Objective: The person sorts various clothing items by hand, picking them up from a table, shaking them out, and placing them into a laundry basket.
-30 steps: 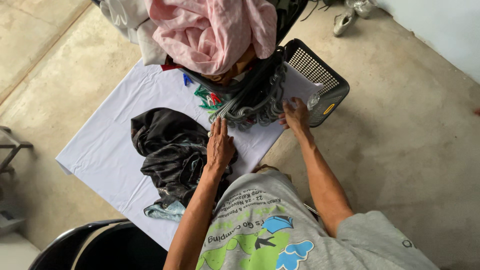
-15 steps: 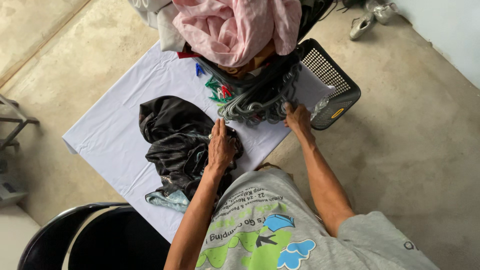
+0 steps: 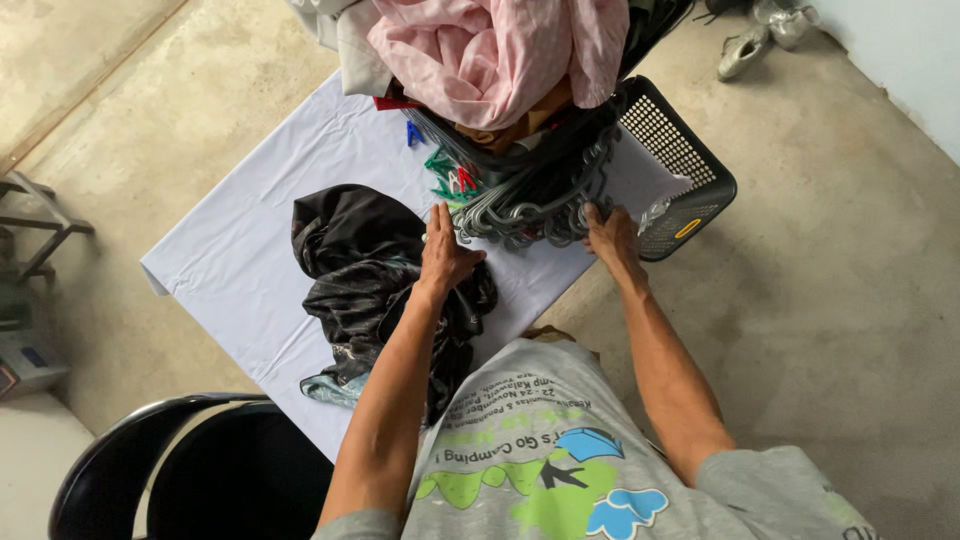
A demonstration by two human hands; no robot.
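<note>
The hangers lie in 1 grey bundle at the sheet's far right edge, wedged against the basket and the clothes pile. Bare sheet is open to the left. The bundle's long axis runs left to right, hooks toward the person. The left hand lies flat, fingers open, touching the bundle's left end, over the dark cloth. The right hand curls on its right end. Concrete floor all round.

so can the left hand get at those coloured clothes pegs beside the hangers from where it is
Probably yes. The left hand lies at the edge of the grey hangers, and the coloured pegs sit just beyond its fingertips on the white sheet, uncovered, though some tuck under the hangers.
</note>
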